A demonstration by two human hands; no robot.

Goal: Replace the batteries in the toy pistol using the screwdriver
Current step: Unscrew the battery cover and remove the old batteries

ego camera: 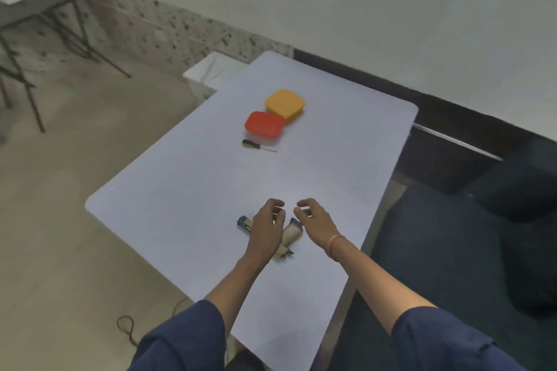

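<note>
toy pistol [289, 235] lies under both hands – left hand [268, 226] nearer | right hand [313, 220] beside | both loose, holding nothing | screwdriver [256, 145] far ahead

The toy pistol [291, 232] lies on the table [187, 190], the screwdriver [256, 145] well behind it.

Both hands, left [266, 230] and right [316, 221], empty, fingers curled, over toy pistol [291, 235] on table [180, 190]; screwdriver [256, 145] well apart.

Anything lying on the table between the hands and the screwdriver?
No. In the head view the white table is bare between the left hand, right hand and the screwdriver.
</note>
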